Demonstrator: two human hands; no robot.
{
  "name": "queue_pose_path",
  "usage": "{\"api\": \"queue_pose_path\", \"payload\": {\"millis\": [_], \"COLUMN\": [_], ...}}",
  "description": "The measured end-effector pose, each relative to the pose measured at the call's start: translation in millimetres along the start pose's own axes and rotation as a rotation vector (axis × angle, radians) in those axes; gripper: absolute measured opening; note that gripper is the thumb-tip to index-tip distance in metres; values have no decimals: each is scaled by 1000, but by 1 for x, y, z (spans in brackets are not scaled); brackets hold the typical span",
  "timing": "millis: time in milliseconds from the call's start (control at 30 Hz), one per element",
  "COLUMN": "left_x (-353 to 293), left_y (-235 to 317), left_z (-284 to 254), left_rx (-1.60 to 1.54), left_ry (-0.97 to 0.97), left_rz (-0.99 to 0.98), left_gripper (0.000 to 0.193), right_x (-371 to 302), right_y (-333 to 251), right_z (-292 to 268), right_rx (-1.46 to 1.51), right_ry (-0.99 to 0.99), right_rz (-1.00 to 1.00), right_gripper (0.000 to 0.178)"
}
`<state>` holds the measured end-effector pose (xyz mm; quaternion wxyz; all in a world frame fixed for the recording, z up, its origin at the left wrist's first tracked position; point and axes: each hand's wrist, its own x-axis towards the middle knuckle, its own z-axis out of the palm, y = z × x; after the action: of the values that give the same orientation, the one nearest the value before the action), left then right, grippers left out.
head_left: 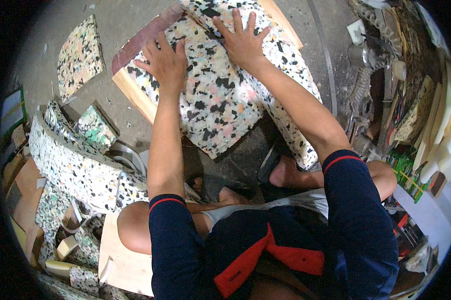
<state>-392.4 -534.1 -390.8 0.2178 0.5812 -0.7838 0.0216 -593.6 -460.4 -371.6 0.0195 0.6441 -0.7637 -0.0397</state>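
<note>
Concrete floor [118,22], grey and scuffed, surrounds the work. Landmark: speckled foam sheet [215,95], lying across a wooden frame [131,94], one pointed corner overhanging toward the seated person's feet.

Left hand [165,62]: palm down on the left part of the sheet, fingers spread, gripping nothing. Right hand [243,45]: palm down, fingers spread, at the sheet's far right part, next to a dark seam. Cannot tell whether the seam is a fold or the edge of a second piece. Hands well apart from each other.

Surroundings, relative to the sheet:
- Left, apart on the floor: loose foam piece [79,57].
- Left and nearer the body: curved foam panel [80,162], with a green-tinged foam block [96,129] beside it.
- Right, just beyond the frame: narrow strip [328,62] on the floor.
- Farther right: coiled hose [361,90] among clutter.
</note>
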Motion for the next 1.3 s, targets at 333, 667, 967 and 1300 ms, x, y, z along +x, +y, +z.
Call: {"api": "queue_pose_path", "payload": {"millis": [333,667,967,1300], "left_x": [-1,1,4,0], "left_y": [9,23,31,17], "left_z": [-8,-7,-12,-4], "left_rx": [14,125,232,83], "left_ry": [-51,-137,-195,-118], "left_rz": [-48,-121,-130,-112], "left_gripper": [59,54,55,57], "right_x": [9,-98,-92,-96], "right_y": [-7,73,139,164], "right_z": [-10,-69,-142,-305], "right_rx": [97,257,581,784], "right_ry": [-127,61,-598,-202], "right_rz": [51,420,610,265], "right_gripper": [70,73,96,56]}}
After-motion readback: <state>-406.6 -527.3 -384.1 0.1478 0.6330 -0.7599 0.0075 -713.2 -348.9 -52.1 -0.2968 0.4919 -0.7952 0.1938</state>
